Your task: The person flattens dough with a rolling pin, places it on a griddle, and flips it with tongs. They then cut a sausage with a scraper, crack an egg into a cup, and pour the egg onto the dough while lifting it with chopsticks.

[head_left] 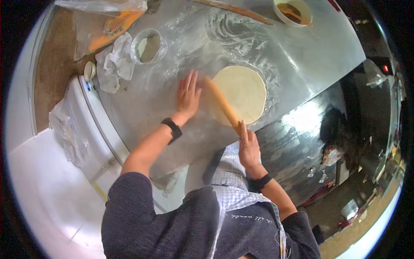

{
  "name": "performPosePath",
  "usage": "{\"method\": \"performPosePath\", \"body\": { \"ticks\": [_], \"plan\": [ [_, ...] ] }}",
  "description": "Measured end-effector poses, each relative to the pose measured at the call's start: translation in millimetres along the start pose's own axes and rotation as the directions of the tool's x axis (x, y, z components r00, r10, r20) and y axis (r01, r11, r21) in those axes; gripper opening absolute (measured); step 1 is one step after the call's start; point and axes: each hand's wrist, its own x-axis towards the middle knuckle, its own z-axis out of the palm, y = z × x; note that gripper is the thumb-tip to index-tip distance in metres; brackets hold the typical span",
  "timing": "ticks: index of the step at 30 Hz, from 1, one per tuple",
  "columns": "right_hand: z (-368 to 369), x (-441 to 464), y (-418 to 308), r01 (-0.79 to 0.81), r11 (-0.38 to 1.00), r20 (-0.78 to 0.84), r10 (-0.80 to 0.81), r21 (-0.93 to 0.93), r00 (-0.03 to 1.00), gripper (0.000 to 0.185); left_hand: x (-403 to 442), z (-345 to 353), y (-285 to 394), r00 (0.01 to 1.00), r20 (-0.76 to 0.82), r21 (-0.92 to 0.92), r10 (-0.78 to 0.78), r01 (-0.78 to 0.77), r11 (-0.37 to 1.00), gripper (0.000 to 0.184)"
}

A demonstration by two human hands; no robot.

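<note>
A flat, round sheet of dough lies on the floured metal table. Across its left side rests a wooden rolling pin, slanting from upper left to lower right. My right hand is closed round the pin's near end, by the table's front edge. Left of the pin's far end, my left hand is stretched out with its fingers extended, apart from the pin and holding nothing.
A clear tub stands at the upper left beside crumpled white plastic and a bag with orange print. Along the back lie a long wooden stick and a white bowl with brown contents. A dark glossy surface adjoins on the right.
</note>
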Motion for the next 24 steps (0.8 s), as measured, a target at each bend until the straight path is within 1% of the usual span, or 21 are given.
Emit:
{"method": "performPosePath", "body": {
  "ticks": [1, 3, 5, 6, 7, 8, 9, 10, 11, 12, 13, 15, 16, 17, 18, 19, 20, 21, 22, 23, 24],
  "plan": [
    [-2.9, -2.5, 3.9, -0.014, 1.000, -0.016, 0.014, 0.000, 1.000, 0.069, 0.1, 13.2, 6.2, 0.974, -0.141, 0.073, -0.177, 0.188, 0.979, 0.055],
    [-9.2, -8.0, 10.1, -0.157, 0.985, -0.058, 0.161, 0.076, 0.985, 0.072, -3.7, 21.7, 27.0, 0.979, -0.151, 0.072, -0.136, 0.148, 0.986, 0.056],
    [-13.2, -10.2, 15.7, -0.223, 0.972, -0.064, 0.227, 0.070, 0.972, 0.074, -4.2, 19.5, 51.4, 0.972, -0.002, -0.232, -0.237, 0.230, 0.945, 0.053],
    [-16.0, -11.3, 15.5, -0.257, 0.957, -0.011, 0.261, 0.132, 0.965, 0.074, -5.9, 25.2, 51.0, 0.973, -0.076, -0.270, -0.219, 0.192, 0.944, 0.050],
    [-18.3, -11.6, 14.8, -0.292, 0.937, 0.041, 0.289, 0.194, 0.956, 0.073, -4.4, 37.9, 42.9, 0.979, -0.076, -0.274, -0.187, 0.160, 0.948, 0.050],
    [-22.2, -11.1, 11.0, -0.307, 0.917, 0.059, 0.302, 0.256, 0.952, 0.071, -4.0, 53.5, 31.5, 0.925, -0.079, -0.443, -0.371, 0.300, 0.845, 0.040],
    [-22.2, -12.1, 11.9, -0.319, 0.911, 0.033, 0.322, 0.263, 0.946, 0.071, -0.5, 59.4, 26.0, 0.841, -0.040, -0.592, -0.540, 0.415, 0.690, 0.033],
    [-19.9, -12.0, 14.9, -0.306, 0.903, 0.043, 0.308, 0.300, 0.951, 0.070, 9.7, 39.9, 34.7, 0.859, -0.037, -0.592, -0.511, 0.393, 0.704, 0.033],
    [-18.7, -11.1, 17.9, -0.289, 0.896, 0.050, 0.290, 0.338, 0.956, 0.069, 22.0, 4.3, 52.3, 0.798, 0.233, -0.401, -0.556, 0.600, 0.692, 0.026],
    [-19.2, -10.2, 19.5, -0.202, 0.924, -0.028, 0.222, 0.324, 0.975, 0.060, 29.0, -18.3, 62.6, 0.648, 0.457, -0.144, -0.609, 0.729, 0.669, 0.024],
    [-14.5, -11.1, 25.3, -0.206, 0.920, -0.055, 0.237, 0.334, 0.970, 0.060, 23.5, -6.2, 50.9, 0.667, 0.455, -0.139, -0.590, 0.708, 0.693, 0.024],
    [-4.0, -12.5, 40.8, -0.143, 0.932, -0.111, 0.189, 0.332, 0.976, 0.052, 12.3, 33.8, 18.0, 0.745, 0.551, -0.308, -0.375, 0.599, 0.739, 0.032],
    [-8.6, -11.3, 42.2, -0.143, 0.929, -0.131, 0.198, 0.342, 0.972, 0.052, 24.5, 6.3, 47.0, 0.702, 0.621, -0.335, -0.348, 0.639, 0.692, 0.031],
    [-19.1, -7.2, 41.7, -0.245, 0.898, -0.013, 0.268, 0.365, 0.963, 0.044, 34.2, -3.0, 63.6, 0.709, 0.618, -0.328, -0.339, 0.624, 0.709, 0.031],
    [-29.1, -2.5, 43.5, -0.346, 0.860, 0.107, 0.330, 0.376, 0.938, 0.039, 43.4, -7.6, 77.5, 0.787, 0.565, -0.522, -0.247, 0.573, 0.632, 0.030],
    [-37.8, 2.0, 48.2, -0.346, 0.854, 0.097, 0.336, 0.388, 0.937, 0.039, 49.5, -12.3, 92.2, 0.853, 0.494, -0.691, -0.168, 0.502, 0.520, 0.030],
    [-47.1, 7.4, 55.0, -0.393, 0.803, 0.151, 0.365, 0.448, 0.919, 0.037, 57.5, -20.2, 110.1, 0.874, 0.475, -0.774, -0.105, 0.472, 0.422, 0.037],
    [-54.5, 9.8, 62.2, -0.436, 0.748, 0.207, 0.386, 0.501, 0.899, 0.041, 64.0, -28.2, 123.9, 0.874, 0.476, -0.770, -0.100, 0.469, 0.434, 0.037],
    [-52.9, 15.3, 70.4, -0.402, 0.708, 0.135, 0.404, 0.580, 0.905, 0.048, 70.7, -34.5, 137.8, 0.873, 0.452, -0.803, -0.182, 0.487, 0.343, 0.040],
    [-56.0, 16.4, 80.7, -0.394, 0.707, 0.125, 0.402, 0.587, 0.907, 0.048, 77.8, -36.7, 149.4, 0.865, 0.428, -0.836, -0.263, 0.490, 0.249, 0.043],
    [-61.2, 19.4, 90.8, -0.419, 0.579, 0.210, 0.395, 0.700, 0.895, 0.049, 78.6, -29.0, 146.2, 0.854, 0.417, -0.819, -0.310, 0.501, 0.278, 0.044]
  ]
}}
